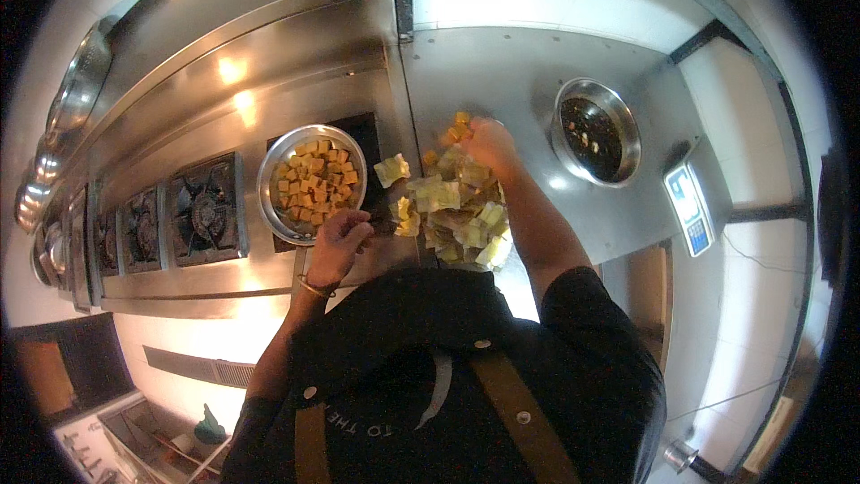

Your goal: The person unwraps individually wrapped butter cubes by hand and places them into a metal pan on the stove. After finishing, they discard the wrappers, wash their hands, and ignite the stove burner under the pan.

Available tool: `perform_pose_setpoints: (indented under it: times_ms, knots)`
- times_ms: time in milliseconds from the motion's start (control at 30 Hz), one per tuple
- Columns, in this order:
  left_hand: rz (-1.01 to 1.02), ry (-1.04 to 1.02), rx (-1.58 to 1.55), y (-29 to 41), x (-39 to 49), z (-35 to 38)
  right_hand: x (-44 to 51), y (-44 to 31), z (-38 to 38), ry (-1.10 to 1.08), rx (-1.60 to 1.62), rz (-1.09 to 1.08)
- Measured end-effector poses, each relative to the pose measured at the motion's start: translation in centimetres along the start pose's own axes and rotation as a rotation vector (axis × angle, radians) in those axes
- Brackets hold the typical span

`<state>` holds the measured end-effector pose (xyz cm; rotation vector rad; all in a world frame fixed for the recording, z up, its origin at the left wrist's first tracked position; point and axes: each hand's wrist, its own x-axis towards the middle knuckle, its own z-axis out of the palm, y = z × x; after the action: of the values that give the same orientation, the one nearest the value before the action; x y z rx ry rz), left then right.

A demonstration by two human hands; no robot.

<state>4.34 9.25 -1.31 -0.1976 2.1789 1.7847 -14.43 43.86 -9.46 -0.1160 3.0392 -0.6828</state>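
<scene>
My left hand (339,245) is at the near rim of a round metal bowl (265,195) on the stove. Its fingers are curled; whether they hold anything cannot be told. Inside the bowl lie many orange-yellow cubes (316,181) of food. My right hand (489,142) reaches over the far part of a pile of wrapper-like pieces, with several orange cubes (459,126) at its fingertips; the hand is blurred, so its grip is unclear. The pale green, translucent pieces (437,195) cover the counter between my hands, and a few lie close to the bowl.
A metal bowl of dark liquid with bits in it (591,141) stands on the steel counter (497,67) to the right. Beyond it is a digital scale (689,208). Gas burners (207,210) line the stove at left. A raised steel edge (405,101) runs between stove and counter.
</scene>
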Motion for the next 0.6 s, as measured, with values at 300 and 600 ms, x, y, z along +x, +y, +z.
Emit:
perform_pose_setpoints:
  times_ms: [300,600]
  knots:
    - [-0.052,0.182,-0.256,-0.6,-4.2,-3.5,-1.6,-6.4,-4.2,0.003,0.16,0.061]
    - [-0.025,-0.155,-1.045,-0.2,0.0,-2.6,-12.1,-22.7,-2.5,-0.091,0.421,-0.582]
